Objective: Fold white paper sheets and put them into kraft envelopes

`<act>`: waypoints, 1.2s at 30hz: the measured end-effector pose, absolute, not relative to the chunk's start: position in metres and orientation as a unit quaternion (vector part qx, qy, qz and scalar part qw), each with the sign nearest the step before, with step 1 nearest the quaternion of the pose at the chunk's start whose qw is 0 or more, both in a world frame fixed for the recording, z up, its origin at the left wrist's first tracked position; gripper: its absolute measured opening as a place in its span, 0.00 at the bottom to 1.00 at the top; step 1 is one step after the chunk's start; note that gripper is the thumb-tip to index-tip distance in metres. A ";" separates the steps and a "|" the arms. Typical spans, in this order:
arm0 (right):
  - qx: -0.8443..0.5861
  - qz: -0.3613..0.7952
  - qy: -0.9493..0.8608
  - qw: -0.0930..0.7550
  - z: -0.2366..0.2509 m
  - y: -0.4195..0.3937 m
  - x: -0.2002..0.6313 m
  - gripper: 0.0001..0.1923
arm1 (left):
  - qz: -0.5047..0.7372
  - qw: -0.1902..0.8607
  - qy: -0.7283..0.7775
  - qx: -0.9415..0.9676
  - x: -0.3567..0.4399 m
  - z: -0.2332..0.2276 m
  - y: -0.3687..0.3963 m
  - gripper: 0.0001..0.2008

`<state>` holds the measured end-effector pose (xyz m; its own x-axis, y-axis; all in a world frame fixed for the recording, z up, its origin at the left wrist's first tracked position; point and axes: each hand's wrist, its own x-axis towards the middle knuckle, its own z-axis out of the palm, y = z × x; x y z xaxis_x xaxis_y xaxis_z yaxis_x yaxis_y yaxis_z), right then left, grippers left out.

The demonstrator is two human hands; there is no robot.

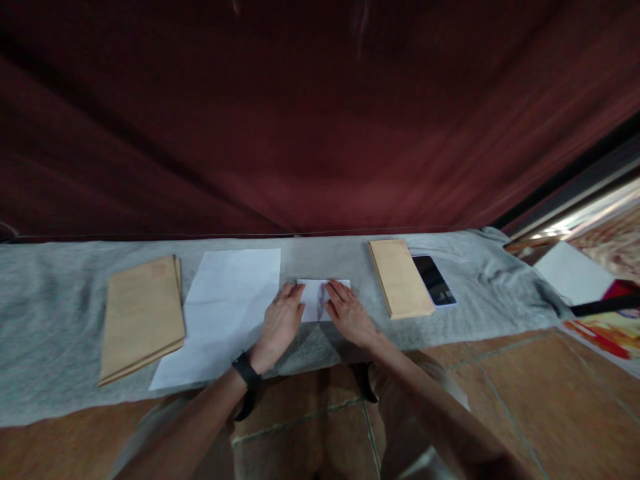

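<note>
A small folded white paper (313, 303) lies on the grey cloth in front of me, with a slight raised crease or shadow near its middle. My left hand (283, 319) rests on its left part, fingers stretched forward and thumb apart. On the right part lies my right hand (350, 317), its fingers likewise stretched out over the paper, thumb pointing inward. A strip of the paper shows between the two hands. Close by my left hand is a large white sheet (233, 293) with a fold line across it.
Brown envelopes (143, 313) lie at the left, overlapping the white sheet. A stack of narrow tan envelopes (403, 279) sits at the right, beside a dark-screened phone (434, 280). Grey cloth (320, 257) covers the narrow surface; a dark red curtain (310, 133) hangs behind it.
</note>
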<state>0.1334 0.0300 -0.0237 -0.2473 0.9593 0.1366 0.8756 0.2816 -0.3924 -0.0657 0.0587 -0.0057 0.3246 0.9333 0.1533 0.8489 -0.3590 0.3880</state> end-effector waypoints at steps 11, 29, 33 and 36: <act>-0.577 0.088 -0.800 0.140 -0.033 0.023 0.136 0.27 | 0.181 0.050 0.444 0.876 -0.032 -0.044 0.016 0.34; -0.630 0.060 -0.760 0.146 -0.033 0.020 0.164 0.29 | 0.158 0.038 0.486 0.859 -0.055 -0.037 0.017 0.43; -0.575 0.103 -0.798 0.148 -0.030 0.012 0.152 0.28 | 0.147 0.039 0.490 0.858 -0.053 -0.036 0.017 0.41; -0.541 0.129 -0.819 0.141 -0.032 0.004 0.143 0.28 | 0.137 0.044 0.481 0.865 -0.051 -0.033 0.017 0.35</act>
